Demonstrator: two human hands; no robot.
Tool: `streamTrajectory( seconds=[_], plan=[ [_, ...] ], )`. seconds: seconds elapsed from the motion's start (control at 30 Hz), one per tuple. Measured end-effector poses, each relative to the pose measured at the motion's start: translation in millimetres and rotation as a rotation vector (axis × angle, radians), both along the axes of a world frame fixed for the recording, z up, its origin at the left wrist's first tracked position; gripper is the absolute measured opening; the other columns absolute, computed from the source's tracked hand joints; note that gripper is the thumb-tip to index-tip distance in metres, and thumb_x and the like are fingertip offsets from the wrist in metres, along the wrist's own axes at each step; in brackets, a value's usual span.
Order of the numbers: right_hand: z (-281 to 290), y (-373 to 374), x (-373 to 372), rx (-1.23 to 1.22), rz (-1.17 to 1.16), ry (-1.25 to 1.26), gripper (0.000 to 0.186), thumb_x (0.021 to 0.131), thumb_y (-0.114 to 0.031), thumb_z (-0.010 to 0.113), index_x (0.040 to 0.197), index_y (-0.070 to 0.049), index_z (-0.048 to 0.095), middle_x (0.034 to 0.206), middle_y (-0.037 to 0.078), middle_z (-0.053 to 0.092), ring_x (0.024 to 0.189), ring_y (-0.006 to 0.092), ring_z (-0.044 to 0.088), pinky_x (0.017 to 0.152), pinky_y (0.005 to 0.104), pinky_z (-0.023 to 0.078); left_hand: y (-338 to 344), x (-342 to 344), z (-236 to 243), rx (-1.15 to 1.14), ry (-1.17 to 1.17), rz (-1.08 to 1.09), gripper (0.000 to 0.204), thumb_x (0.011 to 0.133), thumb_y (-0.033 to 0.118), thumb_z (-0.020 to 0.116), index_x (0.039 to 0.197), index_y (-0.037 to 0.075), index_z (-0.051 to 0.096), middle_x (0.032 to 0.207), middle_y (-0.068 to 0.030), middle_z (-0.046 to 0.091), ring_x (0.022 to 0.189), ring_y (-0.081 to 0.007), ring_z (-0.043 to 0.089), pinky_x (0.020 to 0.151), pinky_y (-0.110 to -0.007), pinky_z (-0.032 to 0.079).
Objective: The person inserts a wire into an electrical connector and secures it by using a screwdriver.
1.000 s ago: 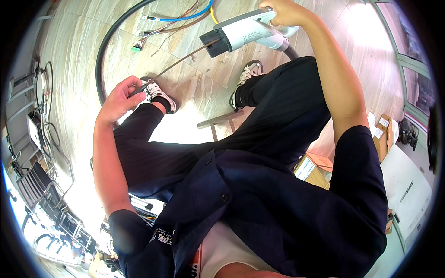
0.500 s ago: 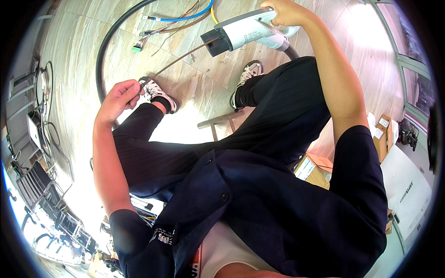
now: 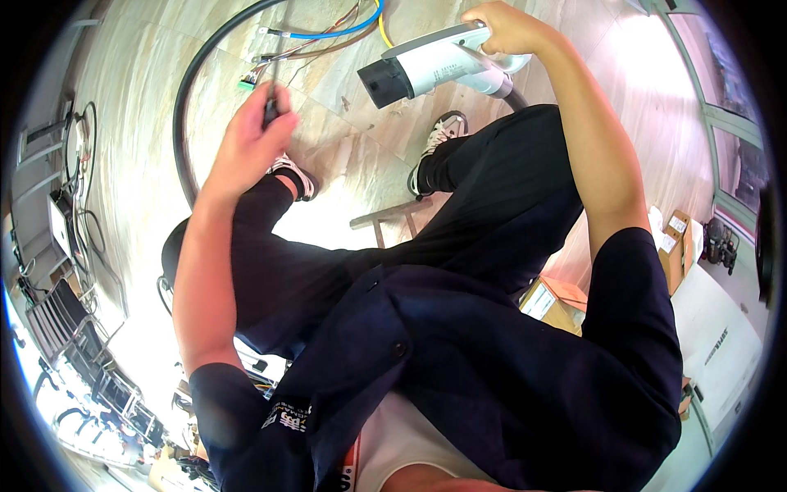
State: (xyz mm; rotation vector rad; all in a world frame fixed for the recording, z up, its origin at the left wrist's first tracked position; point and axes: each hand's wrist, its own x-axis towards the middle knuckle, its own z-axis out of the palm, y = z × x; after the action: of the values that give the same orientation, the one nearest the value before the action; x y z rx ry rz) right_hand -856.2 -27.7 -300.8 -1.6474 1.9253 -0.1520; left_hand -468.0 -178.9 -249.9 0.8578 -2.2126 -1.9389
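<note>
My right hand (image 3: 507, 31) is closed round the rear grip of a white EV charging gun (image 3: 438, 61) with a black socket end (image 3: 385, 82) facing left. Its cable leaves downward past my knee. In my closed left hand (image 3: 250, 135) is a long screwdriver (image 3: 270, 113) with a dark handle; its thin, blurred shaft points away from me. The shaft is apart from the charging gun and passes over loose wire ends. Beyond that hand lie a blue wire (image 3: 328, 35) with a metal lug, a brown wire (image 3: 332, 51) and a green connector (image 3: 248, 83).
A thick black cable (image 3: 182, 123) curves along the floor on the left. Between my legs stands a small wooden stool (image 3: 392, 215). Cardboard boxes (image 3: 557, 307) are at my right side, with a white panel (image 3: 721, 336) farther right. Chairs (image 3: 61, 316) and cables line the left.
The screwdriver has come out of the gun's socket end. My left hand has moved right and away from me, turning the shaft forward. My right hand has barely moved.
</note>
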Motion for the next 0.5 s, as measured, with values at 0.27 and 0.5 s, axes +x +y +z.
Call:
streamTrajectory(
  seconds=[0.27,0.5],
  plan=[
    [6,1,9,0.017,-0.087,-0.064,0.040,0.062,0.003,0.067,0.102,0.001,0.061,0.088,0.014,0.064,0.084,0.0270,0.062,0.077,0.0382,0.048,43,-88,-27,-0.615,0.045,-0.009,0.022,0.079,0.022,0.077,0.095,0.007,0.071,0.060,-0.0022,0.054,0.056,-0.0103,0.051,0.055,-0.026,0.044],
    [14,1,3,0.100,-0.109,0.035,0.039,0.064,-0.003,0.068,0.103,-0.002,0.064,0.089,0.017,0.066,0.081,0.0296,0.065,0.073,0.0386,0.051,45,-112,-38,-0.801,-0.003,-0.133,0.020,0.081,0.021,0.073,0.091,0.004,0.070,0.071,-0.0143,0.066,0.061,-0.0260,0.064,0.059,-0.034,0.050]
  ],
)
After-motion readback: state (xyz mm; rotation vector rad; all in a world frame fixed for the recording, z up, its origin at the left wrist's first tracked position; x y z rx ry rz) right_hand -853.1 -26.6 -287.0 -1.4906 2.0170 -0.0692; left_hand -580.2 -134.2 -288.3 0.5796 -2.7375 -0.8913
